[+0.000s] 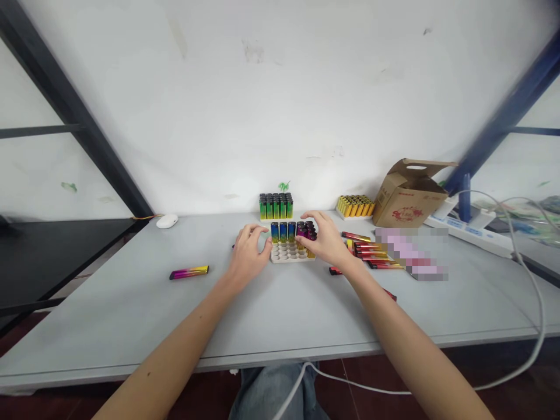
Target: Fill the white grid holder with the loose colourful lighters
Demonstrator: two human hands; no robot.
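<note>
A white perforated tray lies in the middle of the table, with empty holes along its front. Upright blue-and-yellow lighters stand in its back left part. Beside them on the right, purple-and-yellow lighters stand in a cluster. My right hand curls around this cluster, its thumb in front and forefinger behind; it partly hides them. At the tray's left edge is my left hand, thumb and fingers bent but apart, with nothing visible between them.
Green lighters fill a tray by the wall; yellow lighters fill another near an open cardboard box. Loose red-and-yellow lighters lie right. One purple-and-yellow lighter lies left. A power strip and white cable run along the right.
</note>
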